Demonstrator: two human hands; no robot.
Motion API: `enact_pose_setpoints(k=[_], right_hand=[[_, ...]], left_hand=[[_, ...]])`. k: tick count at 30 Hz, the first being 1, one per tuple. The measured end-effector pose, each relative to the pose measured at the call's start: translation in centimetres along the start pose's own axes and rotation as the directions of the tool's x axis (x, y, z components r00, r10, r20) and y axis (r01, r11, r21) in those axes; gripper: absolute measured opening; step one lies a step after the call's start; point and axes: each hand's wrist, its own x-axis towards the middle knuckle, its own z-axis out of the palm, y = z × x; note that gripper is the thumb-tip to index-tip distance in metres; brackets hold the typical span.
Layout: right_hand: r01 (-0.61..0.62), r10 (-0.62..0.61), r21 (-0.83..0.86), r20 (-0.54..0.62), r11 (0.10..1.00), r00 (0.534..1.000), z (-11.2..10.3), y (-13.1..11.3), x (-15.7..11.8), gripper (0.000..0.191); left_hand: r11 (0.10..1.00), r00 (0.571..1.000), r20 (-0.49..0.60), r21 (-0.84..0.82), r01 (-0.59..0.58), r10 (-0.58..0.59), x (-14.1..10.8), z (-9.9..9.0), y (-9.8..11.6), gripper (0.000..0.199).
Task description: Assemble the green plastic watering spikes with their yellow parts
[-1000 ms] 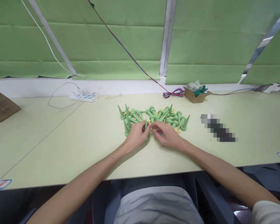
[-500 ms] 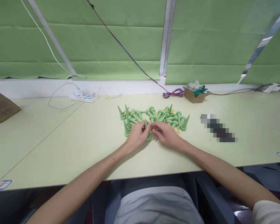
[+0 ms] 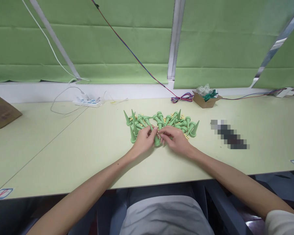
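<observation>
My left hand (image 3: 145, 139) is closed around a green plastic watering spike (image 3: 157, 141), whose wide round end shows below the fingers and whose tip points up and away. Close beside it, my right hand (image 3: 174, 137) has thumb and fingers pinched together at the spike's side; whatever they hold is too small or hidden to make out. Just beyond both hands lies a pile of similar green spikes (image 3: 159, 116), with a few standing point up, such as the spike (image 3: 194, 129) at the right. Small yellow pieces (image 3: 186, 137) are scattered among them.
A white power strip (image 3: 88, 102) with cables lies at the back left. Behind the pile are coiled wires (image 3: 182, 98) and a small cardboard box (image 3: 204, 102) holding plastic wrap and green material. A pixelated dark object (image 3: 229, 134) lies right; brown paper (image 3: 3, 112) is far left.
The spike in my left hand has tilted from near upright, its tip now leaning away to the left and its wide end turned toward me. My right hand has stayed close beside it.
</observation>
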Motion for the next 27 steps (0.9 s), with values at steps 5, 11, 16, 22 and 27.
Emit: enact_pose_setpoints(k=[5, 11, 16, 22, 27], right_hand=[[-0.015, 0.014, -0.033, -0.045, 0.999, 0.999, -0.08, -0.35, 0.24, 0.009], [-0.038, 0.037, -0.02, -0.037, 0.999, 0.999, 0.01, -0.29, 0.16, 0.009], [-0.04, 0.039, -0.021, -0.048, 0.999, 0.998, 0.03, -0.26, 0.19, 0.009], [-0.046, 0.044, -0.035, -0.059, 0.998, 0.997, 0.05, -0.2, 0.24, 0.011], [-0.061, 0.058, -0.051, -0.056, 0.997, 0.997, 0.04, -0.25, 0.24, 0.011]], left_hand=[[0.998, 0.999, 0.024, -0.052, 0.044, -0.043, -0.03, 0.04, 0.14, 0.043], [0.989, 0.994, 0.072, -0.116, 0.089, -0.081, 0.08, -0.03, -0.09, 0.038], [0.988, 0.993, 0.091, -0.131, 0.087, -0.075, 0.23, -0.04, -0.16, 0.032], [0.98, 0.992, 0.073, -0.163, 0.11, -0.099, 0.28, -0.1, 0.01, 0.021], [0.971, 0.992, 0.08, -0.212, 0.112, -0.097, 0.39, -0.09, -0.16, 0.017]])
